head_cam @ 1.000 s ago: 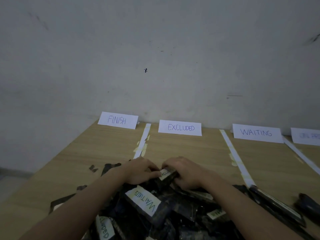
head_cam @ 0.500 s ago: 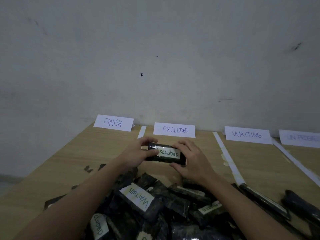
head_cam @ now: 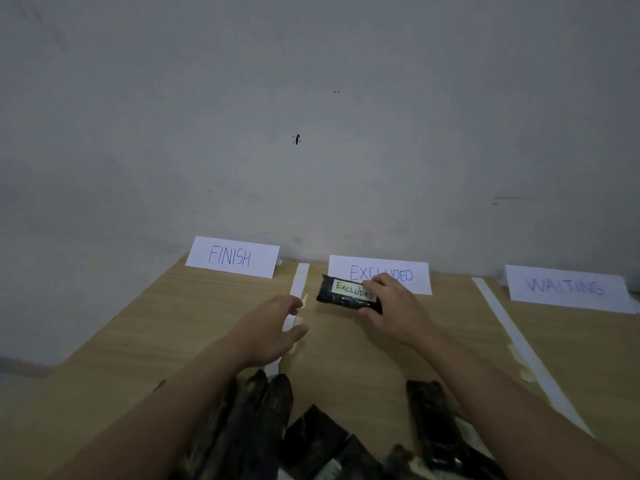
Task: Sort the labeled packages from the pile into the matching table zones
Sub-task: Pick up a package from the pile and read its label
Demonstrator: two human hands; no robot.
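Wooden table [head_cam: 138,327], grey wall [head_cam: 311,98], right hand [head_cam: 398,313] gripping package [head_cam: 343,296], left hand [head_cam: 270,327] fingers loose

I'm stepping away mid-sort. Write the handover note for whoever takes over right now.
Right hand grips the EXCLUDED package, low over the middle zone, just in front of the EXCLUDED sign.
Left hand is open, holds nothing, over the white divider strip.
Done: nothing visibly placed; no package lies in the visible zones.
Left: release this one, then sort the pile at the near edge into the FINISH, EXCLUDED and WAITING zones.
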